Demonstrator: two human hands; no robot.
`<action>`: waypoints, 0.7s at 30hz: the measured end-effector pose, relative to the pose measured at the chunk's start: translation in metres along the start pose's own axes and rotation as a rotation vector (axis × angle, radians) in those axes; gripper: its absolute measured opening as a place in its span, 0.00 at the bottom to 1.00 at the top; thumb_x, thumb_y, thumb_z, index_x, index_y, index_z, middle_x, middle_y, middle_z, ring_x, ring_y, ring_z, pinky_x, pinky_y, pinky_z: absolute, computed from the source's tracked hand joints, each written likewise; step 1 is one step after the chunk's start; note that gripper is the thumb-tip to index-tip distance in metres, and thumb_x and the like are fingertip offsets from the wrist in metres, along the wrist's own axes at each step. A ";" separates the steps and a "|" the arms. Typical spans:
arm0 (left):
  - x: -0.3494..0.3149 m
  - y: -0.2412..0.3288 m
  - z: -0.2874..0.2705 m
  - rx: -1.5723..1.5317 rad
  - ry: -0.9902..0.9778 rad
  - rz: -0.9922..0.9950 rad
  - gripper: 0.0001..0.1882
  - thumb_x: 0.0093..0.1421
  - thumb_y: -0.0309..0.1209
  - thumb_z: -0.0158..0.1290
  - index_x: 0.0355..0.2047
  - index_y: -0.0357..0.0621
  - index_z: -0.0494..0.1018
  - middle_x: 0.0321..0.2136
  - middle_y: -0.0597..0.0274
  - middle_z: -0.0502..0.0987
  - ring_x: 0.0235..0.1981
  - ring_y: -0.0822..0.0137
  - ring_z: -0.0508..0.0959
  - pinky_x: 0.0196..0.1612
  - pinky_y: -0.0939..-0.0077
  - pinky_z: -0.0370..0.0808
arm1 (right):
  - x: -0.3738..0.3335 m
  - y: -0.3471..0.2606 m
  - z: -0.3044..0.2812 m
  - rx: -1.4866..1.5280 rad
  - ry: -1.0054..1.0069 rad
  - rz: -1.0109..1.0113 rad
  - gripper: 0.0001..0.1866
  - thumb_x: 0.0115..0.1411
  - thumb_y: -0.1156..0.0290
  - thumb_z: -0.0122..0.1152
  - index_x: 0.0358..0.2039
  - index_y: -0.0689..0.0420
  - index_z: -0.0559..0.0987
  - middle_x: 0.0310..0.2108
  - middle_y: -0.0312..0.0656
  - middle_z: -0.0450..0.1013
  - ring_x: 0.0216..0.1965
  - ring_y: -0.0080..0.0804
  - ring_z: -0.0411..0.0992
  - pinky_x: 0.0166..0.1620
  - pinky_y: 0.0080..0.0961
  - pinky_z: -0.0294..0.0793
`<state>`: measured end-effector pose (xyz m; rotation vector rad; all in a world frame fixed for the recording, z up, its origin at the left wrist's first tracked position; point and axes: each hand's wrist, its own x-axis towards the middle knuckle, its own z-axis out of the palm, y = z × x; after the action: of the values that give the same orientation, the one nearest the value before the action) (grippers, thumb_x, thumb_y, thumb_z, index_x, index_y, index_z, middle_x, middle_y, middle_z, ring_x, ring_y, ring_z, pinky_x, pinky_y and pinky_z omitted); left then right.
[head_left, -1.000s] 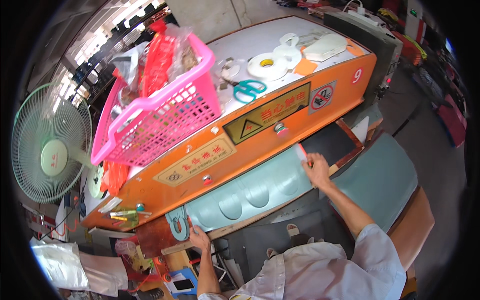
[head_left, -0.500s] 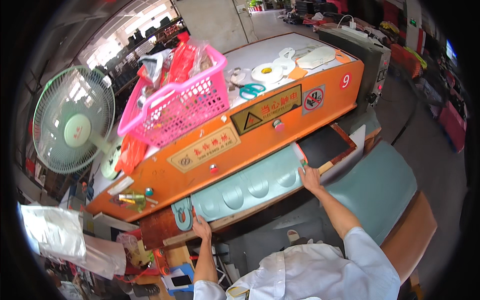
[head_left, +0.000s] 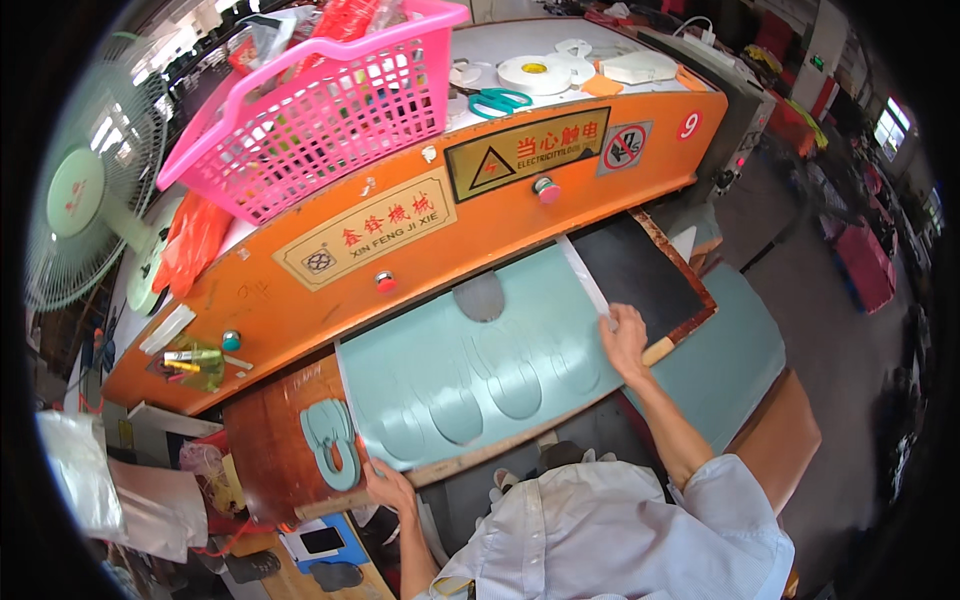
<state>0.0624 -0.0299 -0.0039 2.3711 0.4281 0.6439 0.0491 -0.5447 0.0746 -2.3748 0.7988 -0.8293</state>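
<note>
A teal sheet [head_left: 430, 350] with pale side edges lies on a wood-edged board [head_left: 480, 447] protruding from the orange press [head_left: 560, 210]. Several rounded outlines mark the sheet, and a dark oval patch [head_left: 480, 297] shows near its far edge. My left hand [head_left: 390, 487] is closed at the sheet's near left corner, a bit of red showing by its fingertips. On the right edge, my right hand [head_left: 625, 340] is closed, its fingertips partly hidden. Left of the sheet, teal loop-shaped cut pieces [head_left: 322, 422] lie piled on the brown surface [head_left: 270, 425].
On the press stand a pink basket [head_left: 330, 130] of packages, teal scissors [head_left: 498, 102] and white tape rolls [head_left: 535, 73]. A green fan [head_left: 78, 195] is at left. A short wooden handle [head_left: 657, 351] is beside my right hand; another teal sheet [head_left: 735, 345] hangs beyond.
The teal sheet has come nearer, further out from under the press, with both hands at its sides. The dark oval patch now shows. My view has shifted too.
</note>
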 end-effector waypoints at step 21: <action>-0.122 0.002 -0.127 0.024 -0.169 -0.351 0.24 0.80 0.39 0.44 0.28 0.34 0.60 0.22 0.63 0.58 0.28 0.68 0.57 0.31 0.66 0.59 | 0.008 -0.079 -0.004 0.276 -0.399 -0.115 0.30 0.44 0.71 0.79 0.51 0.62 0.83 0.63 0.45 0.72 0.64 0.51 0.67 0.64 0.45 0.72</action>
<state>-0.1071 -0.0232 0.0418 2.2713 0.7568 0.2765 0.0802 -0.4950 0.1286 -2.2446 0.3645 -0.4480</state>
